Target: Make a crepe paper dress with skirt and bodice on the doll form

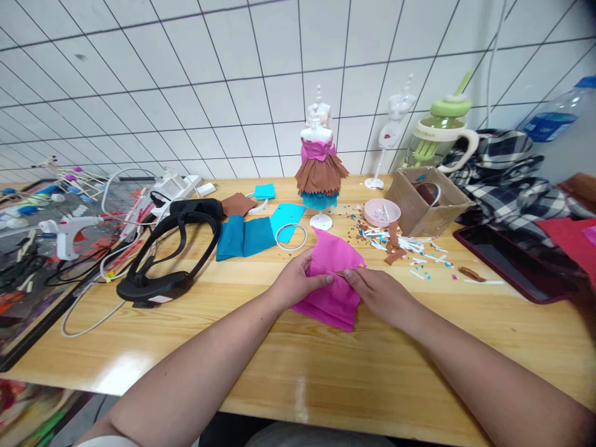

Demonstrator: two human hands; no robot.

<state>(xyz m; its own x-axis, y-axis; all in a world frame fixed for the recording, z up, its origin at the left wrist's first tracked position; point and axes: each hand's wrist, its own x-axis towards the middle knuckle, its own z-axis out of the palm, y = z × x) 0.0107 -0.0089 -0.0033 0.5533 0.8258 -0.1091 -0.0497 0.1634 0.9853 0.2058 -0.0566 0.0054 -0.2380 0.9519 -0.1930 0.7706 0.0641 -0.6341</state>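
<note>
Pinching a creased pink sheet (339, 299)

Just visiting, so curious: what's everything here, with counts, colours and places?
Pink sheet: one, pink, between hands
Dress stands: several, white, back
Dress: one, multicoloured, on stand
Blue sheets: several, blue, left
Brown sheet: one, brown, left
Ring: at least one, white, left
Dish: one, pink, right
Scraps: many, mixed, around dish
Box: one, brown, right
Cup: one, green, right
Bottle: one, blue-capped, right
Checked cloth: one, black-white, right
Device: one, dark, right
Red sheet: one, red, right
Head strap: one, black, left
Glue gun: one, white, left
Power strip: one, white, left
Cables: several, mostly white, left
Bits: many, mixed, left
Table: one, tan, below
Wall: one, white, back
Left hand: one, bare, holding sheet
Right hand: one, bare, holding sheet
</note>
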